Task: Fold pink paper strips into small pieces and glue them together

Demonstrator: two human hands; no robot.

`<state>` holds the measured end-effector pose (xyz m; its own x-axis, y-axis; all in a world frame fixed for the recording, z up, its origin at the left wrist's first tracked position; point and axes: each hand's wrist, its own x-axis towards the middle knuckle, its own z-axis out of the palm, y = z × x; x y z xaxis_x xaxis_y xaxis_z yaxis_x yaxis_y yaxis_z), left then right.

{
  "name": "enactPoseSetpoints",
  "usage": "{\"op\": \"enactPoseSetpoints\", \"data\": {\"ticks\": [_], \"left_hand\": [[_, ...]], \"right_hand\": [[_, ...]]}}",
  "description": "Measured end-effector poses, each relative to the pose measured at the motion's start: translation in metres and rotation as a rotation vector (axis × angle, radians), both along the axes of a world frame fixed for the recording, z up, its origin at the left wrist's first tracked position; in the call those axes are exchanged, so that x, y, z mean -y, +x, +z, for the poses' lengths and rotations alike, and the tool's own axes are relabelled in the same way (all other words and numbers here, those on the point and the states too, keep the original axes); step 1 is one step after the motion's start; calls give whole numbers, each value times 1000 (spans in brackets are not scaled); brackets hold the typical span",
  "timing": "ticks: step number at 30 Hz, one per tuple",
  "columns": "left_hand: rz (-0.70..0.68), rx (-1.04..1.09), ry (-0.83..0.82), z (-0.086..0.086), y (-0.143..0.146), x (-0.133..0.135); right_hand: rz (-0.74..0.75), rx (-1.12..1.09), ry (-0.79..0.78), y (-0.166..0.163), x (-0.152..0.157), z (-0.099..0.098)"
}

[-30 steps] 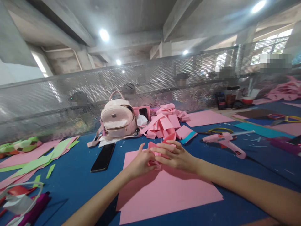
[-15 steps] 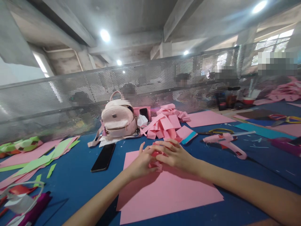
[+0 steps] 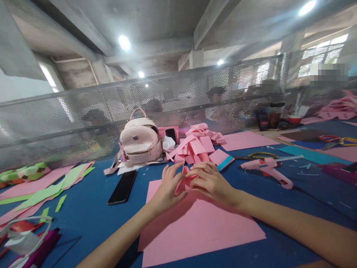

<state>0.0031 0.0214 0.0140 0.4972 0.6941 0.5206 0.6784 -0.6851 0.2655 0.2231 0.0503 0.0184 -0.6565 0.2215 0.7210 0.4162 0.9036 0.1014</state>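
Between my two hands is a folded piece of pink paper point(image 3: 182, 184), partly covered by the fingers. My left hand point(image 3: 168, 188) grips its left side, the thumb low and the fingers behind. From the right, my right hand point(image 3: 211, 183) curls its fingers over the other side of the piece. Both hands hover low over the far part of some stacked pink sheets point(image 3: 203, 232). Just beyond the fingers lies a heap of pink paper strips point(image 3: 192, 147).
A pink glue gun point(image 3: 269, 169) lies right, its cord trailing, with scissors point(image 3: 258, 155) behind. Left are a black phone point(image 3: 122, 188), green paper point(image 3: 60, 186) and a purple power strip point(image 3: 41, 249). A pale backpack point(image 3: 141, 143) stands before a perforated metal screen point(image 3: 178, 89); people sit beyond.
My hands have shifted slightly around the folded paper. The left fingers have risen and the hands are a little further apart, so more of the piece shows between them.
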Motion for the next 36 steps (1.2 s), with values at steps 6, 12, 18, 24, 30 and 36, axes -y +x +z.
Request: {"op": "enactPoseSetpoints", "data": {"ticks": [6,12,18,24,30,36], "left_hand": [[47,37,84,-18,1,1],[66,-90,120,-25,2,3],[76,-194,161,-24,1,2],[70,-169,139,-21,1,3],[97,-226,313,-18,0,3],[135,-315,557,-14,-3,4]], "right_hand": [[5,-243,-217,3,-3,-1],[32,-232,-352,4,-6,-8],[82,-164,-351,6,-6,-6],[101,-167,-355,5,-7,-7],[130,-282,-531,4,-9,-9],[143,-346,-666,1,-9,-14]]}}
